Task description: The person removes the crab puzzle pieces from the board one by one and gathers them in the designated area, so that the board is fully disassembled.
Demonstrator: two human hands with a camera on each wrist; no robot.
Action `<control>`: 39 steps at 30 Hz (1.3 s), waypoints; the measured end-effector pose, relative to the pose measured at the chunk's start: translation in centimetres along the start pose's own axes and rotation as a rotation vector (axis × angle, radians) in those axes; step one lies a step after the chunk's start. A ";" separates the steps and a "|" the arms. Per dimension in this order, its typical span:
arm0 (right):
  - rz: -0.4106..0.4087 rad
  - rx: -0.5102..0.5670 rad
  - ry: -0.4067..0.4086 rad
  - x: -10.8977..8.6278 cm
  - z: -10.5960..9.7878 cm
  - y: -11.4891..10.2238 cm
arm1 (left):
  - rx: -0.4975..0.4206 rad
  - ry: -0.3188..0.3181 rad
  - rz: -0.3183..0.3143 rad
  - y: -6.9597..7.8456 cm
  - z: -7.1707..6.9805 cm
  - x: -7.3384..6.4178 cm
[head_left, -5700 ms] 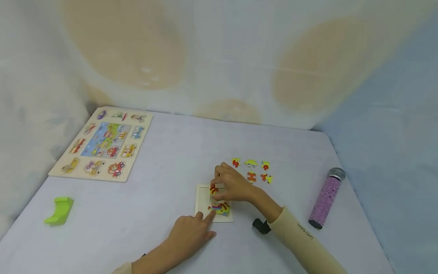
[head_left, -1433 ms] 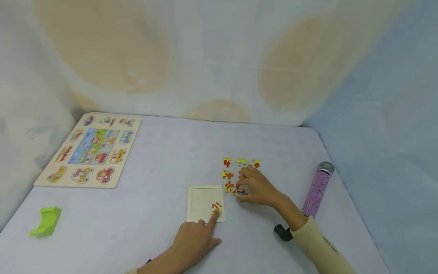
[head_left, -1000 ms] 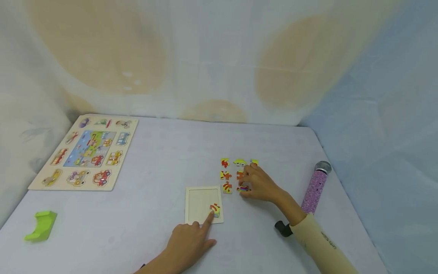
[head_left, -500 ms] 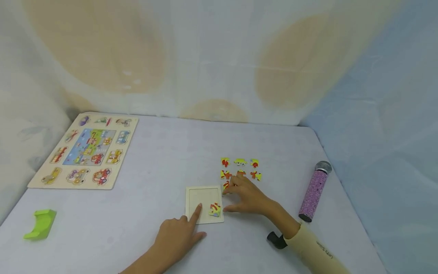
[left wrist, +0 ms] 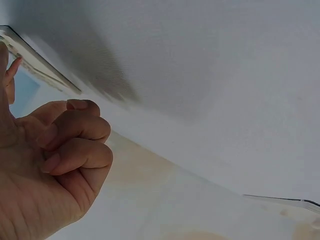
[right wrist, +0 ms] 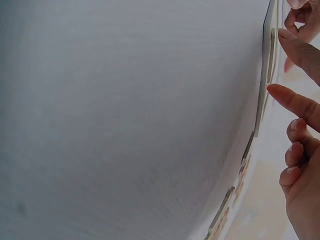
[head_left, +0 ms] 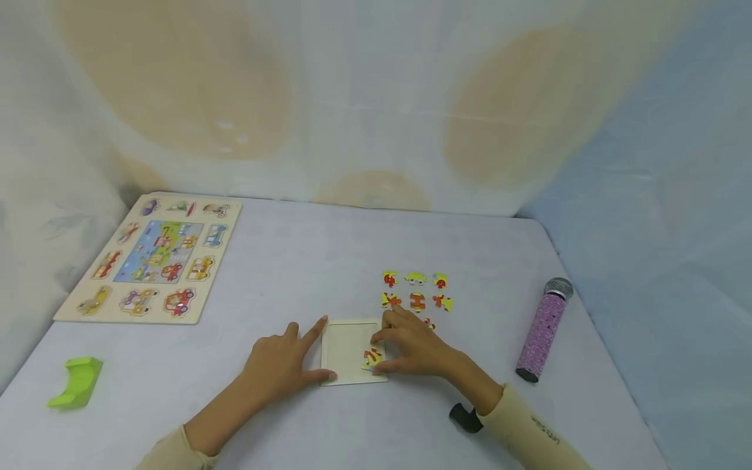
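A small square wooden puzzle tray (head_left: 346,378) lies on the table in the head view, with one red and yellow jigsaw piece (head_left: 371,358) in its lower right corner. My right hand (head_left: 417,346) pinches this piece between thumb and index finger at its near and far sides. My left hand (head_left: 276,369) touches the tray's left edge with index fingertip and thumb spread apart; its other fingers curl in the left wrist view. Beyond the right hand lie several loose jigsaw pieces (head_left: 417,301) in rows, the nearest row partly hidden by the hand.
A large vehicle puzzle board (head_left: 200,287) lies at the far left. Nearer on that side is a green curved block (head_left: 79,383). A purple glitter microphone (head_left: 542,336) lies at the right. Fabric walls (head_left: 376,117) stand behind and beside the white table (head_left: 294,261).
More pieces were in the tray in the earliest frame; several now lie outside. My left hand has moved from the remaining piece to the tray's left edge. My right hand came left onto that piece.
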State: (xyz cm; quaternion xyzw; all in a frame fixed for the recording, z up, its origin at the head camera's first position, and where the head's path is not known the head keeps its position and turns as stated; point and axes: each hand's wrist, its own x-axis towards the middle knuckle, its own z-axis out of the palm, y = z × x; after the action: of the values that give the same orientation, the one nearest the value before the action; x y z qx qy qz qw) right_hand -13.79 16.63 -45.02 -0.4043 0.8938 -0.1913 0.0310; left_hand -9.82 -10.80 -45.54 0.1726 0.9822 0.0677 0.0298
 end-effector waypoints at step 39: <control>0.145 -0.121 0.150 -6.6 -5.0 6.8 | -0.056 -0.082 -0.012 -0.6 0.4 0.5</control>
State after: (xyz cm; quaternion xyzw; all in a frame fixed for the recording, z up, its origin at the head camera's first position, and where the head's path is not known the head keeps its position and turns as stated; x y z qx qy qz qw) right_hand -15.24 27.10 -43.54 -0.3241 0.9305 -0.1638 -0.0467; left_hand -10.41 -11.13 -46.04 0.1686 0.9788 0.0880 0.0754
